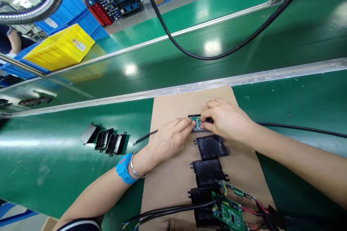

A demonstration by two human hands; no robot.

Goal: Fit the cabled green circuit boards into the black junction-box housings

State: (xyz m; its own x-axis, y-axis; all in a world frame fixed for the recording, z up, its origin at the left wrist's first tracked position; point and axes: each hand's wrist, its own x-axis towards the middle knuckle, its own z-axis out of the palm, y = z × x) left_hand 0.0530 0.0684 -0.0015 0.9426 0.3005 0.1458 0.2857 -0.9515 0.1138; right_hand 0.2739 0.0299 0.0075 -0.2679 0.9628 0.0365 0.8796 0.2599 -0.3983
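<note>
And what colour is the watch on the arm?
The watch is bright blue, and it shows best in the head view.

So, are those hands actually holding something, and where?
The left hand and right hand have fingertips at opposite ends of the green circuit board; whether they grip or just press is hidden.

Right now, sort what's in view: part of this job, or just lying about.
Likely in the job: left hand, right hand, board between them, black trays, loose boards, cardboard.

Seemingly lying about: yellow bin, blue bins, hose.
</note>
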